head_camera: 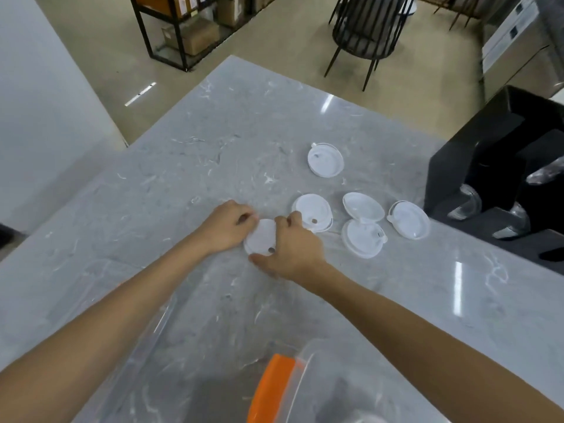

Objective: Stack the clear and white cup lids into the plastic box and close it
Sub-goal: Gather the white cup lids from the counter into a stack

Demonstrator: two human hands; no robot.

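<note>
Both hands meet on one white cup lid point(261, 238) in the middle of the grey marble table point(213, 141). My left hand point(227, 225) grips its left rim and my right hand point(293, 247) grips its right and near rim. Several more white and clear lids lie to the right: one point(314, 212) just beyond my right hand, a pair point(363, 227) touching each other, a clear one point(409, 219) and a far one point(325, 160). The clear plastic box point(320, 389) with an orange latch point(273, 389) stands near me; its clear lid point(122, 300) lies at the left.
A black organiser point(476, 166) holding clear cups stands at the table's right edge. Beyond the table are a black wire chair point(369, 29) and a shelf rack point(183, 29) with cardboard boxes. A white wall point(39, 102) is at the left.
</note>
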